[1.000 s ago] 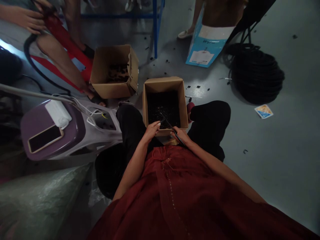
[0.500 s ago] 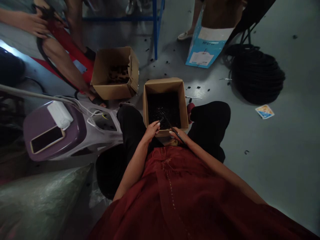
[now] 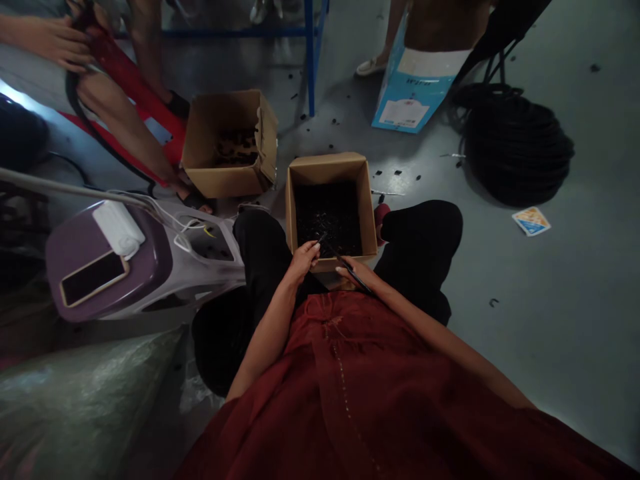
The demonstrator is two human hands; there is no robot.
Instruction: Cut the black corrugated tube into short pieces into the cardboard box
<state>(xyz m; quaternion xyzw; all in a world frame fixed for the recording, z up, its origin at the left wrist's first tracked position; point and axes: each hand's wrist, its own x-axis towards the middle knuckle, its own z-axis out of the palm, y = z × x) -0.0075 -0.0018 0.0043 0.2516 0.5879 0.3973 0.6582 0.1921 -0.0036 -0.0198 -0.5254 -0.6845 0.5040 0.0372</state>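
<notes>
My left hand (image 3: 301,262) rests at the near rim of an open cardboard box (image 3: 325,167), pinching a thin black piece (image 3: 321,238) above the box. A slim black tool (image 3: 353,275) lies in my right hand (image 3: 354,272), and its exact kind is unclear in the dim light. Its far end points into the box. The box sits between my black-clad knees, filled with many small black pieces (image 3: 325,220). My arms come from a dark red garment (image 3: 340,380).
A second cardboard box (image 3: 230,143) of dark pieces stands to the left, near a co-worker's hand (image 3: 50,40) and red object (image 3: 135,87). A purple-and-white stool (image 3: 110,267) holds a phone (image 3: 93,278). A black tubing coil (image 3: 515,150) and blue-white carton (image 3: 417,93) lie ahead.
My hands have moved only slightly. The black tool's far end has drawn back toward my right hand, leaving a small gap from the piece in my left hand.
</notes>
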